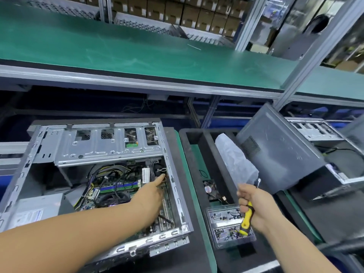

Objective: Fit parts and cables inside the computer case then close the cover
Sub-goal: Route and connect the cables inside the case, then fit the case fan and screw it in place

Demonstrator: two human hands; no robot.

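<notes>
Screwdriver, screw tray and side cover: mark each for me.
screwdriver point(247, 218): head view, on its yellow handle below the right hand.
screw tray point(226, 223): head view, on its clear inner bed.
side cover point(279, 152): head view, on its grey face.

Electronics assembly line, factory floor: long green-matted workbench point(137, 56) on aluminium framing, stacked cartons point(177, 14) behind, open computer cases point(98, 174) in a row (one point(315, 129) further right).

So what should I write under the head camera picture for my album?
Left hand reaches into the open computer case while the right hand grips a yellow screwdriver.
</notes>
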